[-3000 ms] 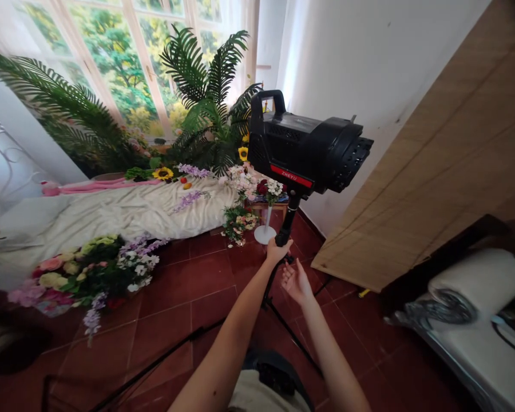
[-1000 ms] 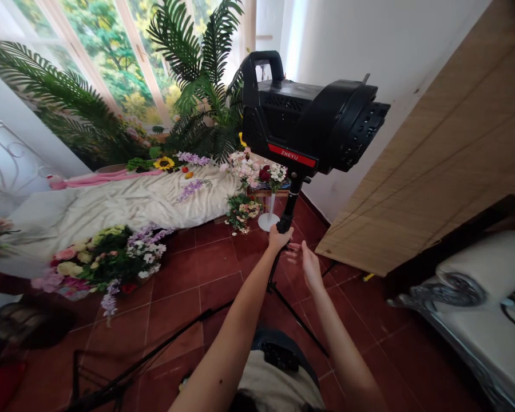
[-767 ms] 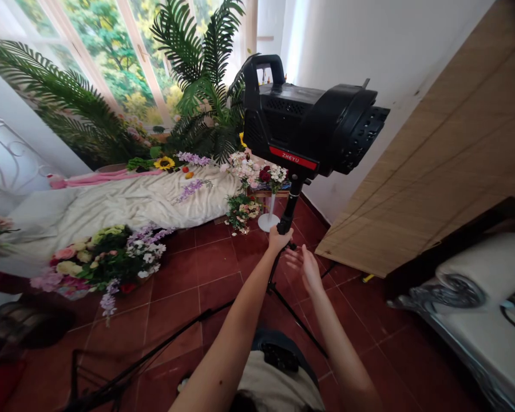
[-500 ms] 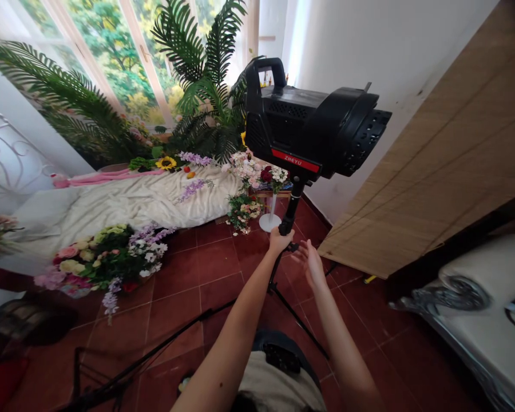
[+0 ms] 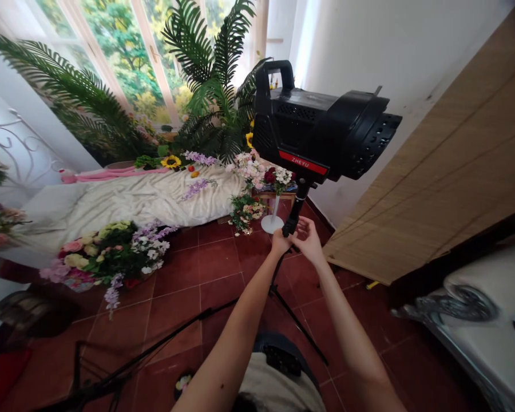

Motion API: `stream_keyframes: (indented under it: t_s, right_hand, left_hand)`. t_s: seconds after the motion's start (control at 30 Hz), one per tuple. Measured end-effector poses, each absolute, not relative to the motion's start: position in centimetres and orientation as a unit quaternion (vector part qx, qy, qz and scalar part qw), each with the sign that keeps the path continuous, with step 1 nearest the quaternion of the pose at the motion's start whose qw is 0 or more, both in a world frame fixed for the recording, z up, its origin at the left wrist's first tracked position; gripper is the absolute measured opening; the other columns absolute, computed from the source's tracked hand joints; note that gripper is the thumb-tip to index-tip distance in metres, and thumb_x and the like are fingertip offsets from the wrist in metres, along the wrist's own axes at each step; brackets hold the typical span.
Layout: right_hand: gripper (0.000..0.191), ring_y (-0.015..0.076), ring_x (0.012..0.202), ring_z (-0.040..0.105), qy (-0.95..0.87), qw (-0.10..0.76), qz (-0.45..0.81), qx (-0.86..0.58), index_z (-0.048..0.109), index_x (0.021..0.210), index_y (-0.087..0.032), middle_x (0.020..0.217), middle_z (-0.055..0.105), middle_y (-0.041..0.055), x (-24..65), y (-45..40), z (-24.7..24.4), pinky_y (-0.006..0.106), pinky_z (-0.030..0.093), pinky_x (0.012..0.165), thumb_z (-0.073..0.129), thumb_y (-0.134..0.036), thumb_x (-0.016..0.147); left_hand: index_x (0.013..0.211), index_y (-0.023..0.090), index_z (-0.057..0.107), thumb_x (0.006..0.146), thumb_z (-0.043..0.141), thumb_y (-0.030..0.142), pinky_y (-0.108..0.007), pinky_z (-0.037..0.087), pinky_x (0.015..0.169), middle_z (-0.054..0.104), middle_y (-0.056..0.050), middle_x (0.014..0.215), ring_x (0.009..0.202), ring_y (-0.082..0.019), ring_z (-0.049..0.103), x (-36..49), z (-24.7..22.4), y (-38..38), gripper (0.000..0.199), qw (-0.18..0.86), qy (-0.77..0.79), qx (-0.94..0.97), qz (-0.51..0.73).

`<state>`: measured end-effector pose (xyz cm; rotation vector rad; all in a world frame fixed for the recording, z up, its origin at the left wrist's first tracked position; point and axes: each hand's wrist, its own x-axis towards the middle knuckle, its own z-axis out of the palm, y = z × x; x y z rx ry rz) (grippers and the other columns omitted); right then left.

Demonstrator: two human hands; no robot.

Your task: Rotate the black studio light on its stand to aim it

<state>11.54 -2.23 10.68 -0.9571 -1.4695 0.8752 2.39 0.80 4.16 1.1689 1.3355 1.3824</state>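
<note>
A black studio light [image 5: 321, 131] with a red label is mounted on top of a black stand [image 5: 297, 207]. My left hand [image 5: 280, 242] is wrapped round the stand's pole below the light. Close on its right side, my right hand [image 5: 309, 239] touches the pole near a joint, its fingers curled toward it. What the right fingers hold, if anything, is hidden by the hand. The stand's thin legs [image 5: 300, 326] spread over the floor below my arms.
A bed with a cream blanket [image 5: 154, 197] and flower bunches [image 5: 107, 252] lies to the left. Palm leaves [image 5: 223, 74] rise by the window. A wooden panel [image 5: 446, 154] leans at the right, near a silver-framed seat [image 5: 489, 309]. Another black stand [image 5: 154, 349] crosses the lower left.
My right hand has moved up and left onto the pole, its fingers drawing in. My left hand keeps its grip. The whole view has shifted slightly.
</note>
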Motion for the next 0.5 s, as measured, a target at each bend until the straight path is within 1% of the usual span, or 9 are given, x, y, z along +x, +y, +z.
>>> stream_keyframes:
  t_s: [0.03,0.1,0.17,0.23,0.3,0.4,0.5]
  right_hand:
    - [0.059,0.0202,0.104,0.056,-0.637,0.54,0.379,-0.399,0.049,0.11,-0.022,0.112,0.059,0.009,11.1,-1.7,10.8,0.037,0.045,0.091,0.075,-0.036,0.059]
    - [0.051,0.02,0.095,0.059,-0.654,0.504,0.409,-0.388,0.052,0.105,-0.021,0.102,0.063,0.0077,10.3,-0.8,10.9,0.036,0.047,0.086,0.072,-0.038,0.062]
    - [0.041,0.0191,0.082,0.061,-0.659,0.479,0.428,-0.391,0.055,0.095,-0.019,0.09,0.065,0.0064,9.5,-0.2,11.0,0.034,0.048,0.079,0.07,-0.041,0.063]
    - [0.035,0.0176,0.072,0.06,-0.657,0.478,0.415,-0.409,0.056,0.083,-0.018,0.079,0.064,0.0051,9.1,0.4,11.1,0.032,0.048,0.071,0.07,-0.043,0.063]
    - [0.032,0.0157,0.064,0.056,-0.666,0.472,0.406,-0.411,0.055,0.074,-0.018,0.071,0.062,0.0031,9.3,0.9,11.4,0.03,0.047,0.064,0.07,-0.043,0.062]
    - [0.032,0.0134,0.06,0.053,-0.708,0.415,0.449,-0.354,0.053,0.069,-0.018,0.066,0.059,-0.0004,10.1,1.8,12.5,0.027,0.045,0.06,0.073,-0.041,0.059]
    - [0.031,0.0122,0.058,0.052,-0.73,0.368,0.491,-0.3,0.055,0.072,-0.018,0.066,0.058,-0.0019,10.8,2.3,13.9,0.026,0.045,0.057,0.074,-0.038,0.058]
  left_hand:
    - [0.067,0.012,0.062,0.064,0.063,0.019,-0.022,0.049,0.06,0.064,-0.003,0.063,0.063,-0.013,0.061,2.3,4.0,0.9,0.008,0.415,0.527,0.489,0.557]
    - [0.073,0.013,0.064,0.065,0.06,0.016,-0.023,0.05,0.066,0.067,-0.004,0.071,0.068,-0.014,0.062,2.2,3.7,1.2,0.009,0.384,0.512,0.518,0.567]
    - [0.08,0.013,0.064,0.065,0.059,0.014,-0.024,0.05,0.07,0.068,-0.004,0.077,0.073,-0.014,0.063,2.2,3.3,1.4,0.016,0.365,0.512,0.515,0.582]
    - [0.084,0.014,0.063,0.065,0.058,0.014,-0.024,0.05,0.069,0.068,-0.004,0.078,0.074,-0.014,0.062,2.2,3.0,1.5,0.019,0.352,0.517,0.513,0.589]
    - [0.08,0.013,0.062,0.065,0.058,0.014,-0.023,0.049,0.066,0.066,-0.003,0.072,0.071,-0.014,0.061,2.2,2.8,1.4,0.016,0.347,0.521,0.519,0.582]
    - [0.065,0.013,0.059,0.062,0.058,0.015,-0.021,0.045,0.058,0.06,-0.001,0.059,0.06,-0.013,0.057,2.2,2.8,1.1,0.004,0.339,0.545,0.533,0.552]
    - [0.056,0.014,0.054,0.06,0.06,0.02,-0.021,0.041,0.053,0.053,0.001,0.052,0.054,-0.012,0.054,2.2,2.9,0.9,0.009,0.333,0.562,0.539,0.531]
